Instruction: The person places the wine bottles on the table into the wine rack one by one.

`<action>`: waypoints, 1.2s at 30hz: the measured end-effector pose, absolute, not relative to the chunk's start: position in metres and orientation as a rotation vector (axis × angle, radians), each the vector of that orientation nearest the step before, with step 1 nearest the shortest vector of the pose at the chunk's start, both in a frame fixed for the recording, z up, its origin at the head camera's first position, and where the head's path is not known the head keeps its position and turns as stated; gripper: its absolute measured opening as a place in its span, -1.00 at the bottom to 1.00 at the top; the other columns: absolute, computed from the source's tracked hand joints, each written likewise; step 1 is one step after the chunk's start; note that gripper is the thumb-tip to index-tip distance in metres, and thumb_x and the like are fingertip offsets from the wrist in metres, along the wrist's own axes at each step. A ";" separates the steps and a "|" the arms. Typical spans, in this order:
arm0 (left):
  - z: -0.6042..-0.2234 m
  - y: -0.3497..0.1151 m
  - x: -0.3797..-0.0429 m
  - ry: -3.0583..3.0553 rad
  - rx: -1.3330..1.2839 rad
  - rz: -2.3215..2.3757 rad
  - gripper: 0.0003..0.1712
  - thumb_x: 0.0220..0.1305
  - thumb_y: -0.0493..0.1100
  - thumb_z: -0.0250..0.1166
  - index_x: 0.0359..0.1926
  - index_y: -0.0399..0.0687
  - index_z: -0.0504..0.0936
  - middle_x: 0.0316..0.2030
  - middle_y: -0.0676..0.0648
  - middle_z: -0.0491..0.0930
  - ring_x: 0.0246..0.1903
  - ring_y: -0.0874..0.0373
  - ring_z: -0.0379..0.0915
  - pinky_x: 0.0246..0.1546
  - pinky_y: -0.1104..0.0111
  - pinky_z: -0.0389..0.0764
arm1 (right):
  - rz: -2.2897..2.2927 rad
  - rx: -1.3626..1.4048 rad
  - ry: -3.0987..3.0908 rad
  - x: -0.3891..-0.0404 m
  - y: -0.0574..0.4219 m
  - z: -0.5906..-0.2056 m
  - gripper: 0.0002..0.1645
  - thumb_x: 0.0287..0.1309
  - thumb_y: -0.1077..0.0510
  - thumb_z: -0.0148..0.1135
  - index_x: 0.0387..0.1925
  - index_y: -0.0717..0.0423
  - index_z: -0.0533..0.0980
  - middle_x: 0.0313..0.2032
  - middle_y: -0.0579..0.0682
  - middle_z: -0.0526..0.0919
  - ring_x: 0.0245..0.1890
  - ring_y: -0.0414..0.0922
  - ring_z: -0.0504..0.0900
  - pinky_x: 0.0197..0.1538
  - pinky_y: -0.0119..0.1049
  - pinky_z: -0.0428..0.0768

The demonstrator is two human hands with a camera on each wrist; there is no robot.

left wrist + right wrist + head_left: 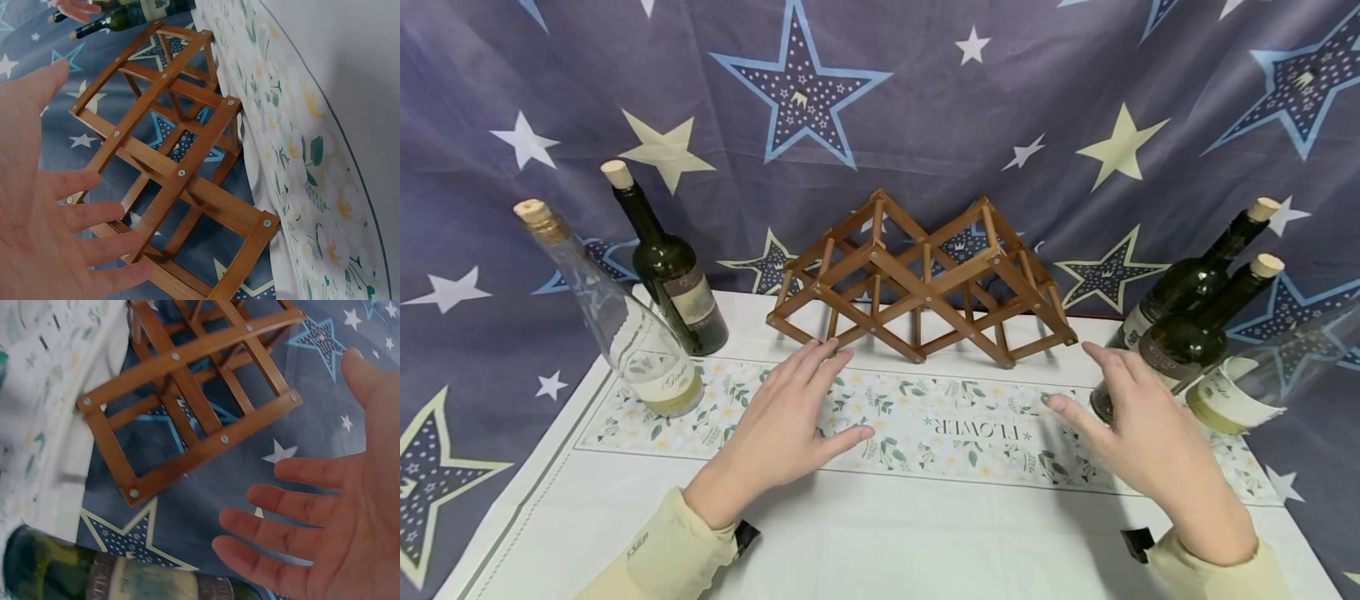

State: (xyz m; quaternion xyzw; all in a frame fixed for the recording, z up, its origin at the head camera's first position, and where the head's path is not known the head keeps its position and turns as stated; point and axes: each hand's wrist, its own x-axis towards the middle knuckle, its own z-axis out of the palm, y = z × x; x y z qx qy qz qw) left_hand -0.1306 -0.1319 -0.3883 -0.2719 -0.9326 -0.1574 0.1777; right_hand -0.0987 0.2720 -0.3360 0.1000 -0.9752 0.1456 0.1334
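A brown wooden folding wine rack (928, 298) stands at the back of the table, its crossed slats forming two peaks and holding no bottles. My left hand (790, 417) hovers in front of its left end, fingers spread and holding nothing. On the other side my right hand (1150, 433), also with extended fingers and nothing in it, is in front of its right end, close to a dark green wine bottle (1187, 337). The left wrist view shows the rack (181, 173) beyond the left fingers (94, 215); in the right wrist view the right fingers (269, 531) are apart from the rack (175, 356).
Left of the rack stand a corked clear bottle (651, 350) and a corked dark wine bottle (681, 283). At right, another dark bottle (1180, 283) and a clear labelled bottle (1232, 396) stand close together. A floral runner (925, 425) crosses the white table (887, 533); a star-patterned curtain (925, 100) hangs behind.
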 end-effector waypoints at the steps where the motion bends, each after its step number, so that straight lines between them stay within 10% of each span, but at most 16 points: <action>1: -0.388 -0.132 -0.131 -2.641 -0.769 -0.449 0.08 0.16 0.58 0.08 0.49 0.00 0.28 0.48 -0.06 0.14 0.46 -0.10 0.00 0.32 -0.10 0.20 | 0.425 0.276 -2.824 -0.099 0.273 -0.334 0.02 0.23 -0.42 0.14 0.47 0.14 0.22 0.24 0.28 0.37 0.13 0.33 0.42 -0.06 0.36 0.43; 36: -0.391 -0.134 -0.132 -2.644 -0.844 -0.592 0.06 0.17 0.54 0.14 0.54 0.14 0.16 0.49 0.01 0.12 0.42 -0.03 0.10 0.28 -0.03 0.30 | 0.430 -0.173 -2.077 -0.120 0.313 -0.322 -0.34 0.28 -0.07 0.22 0.20 0.31 0.38 0.03 0.32 0.42 -0.20 0.21 0.43 -0.19 -0.10 0.35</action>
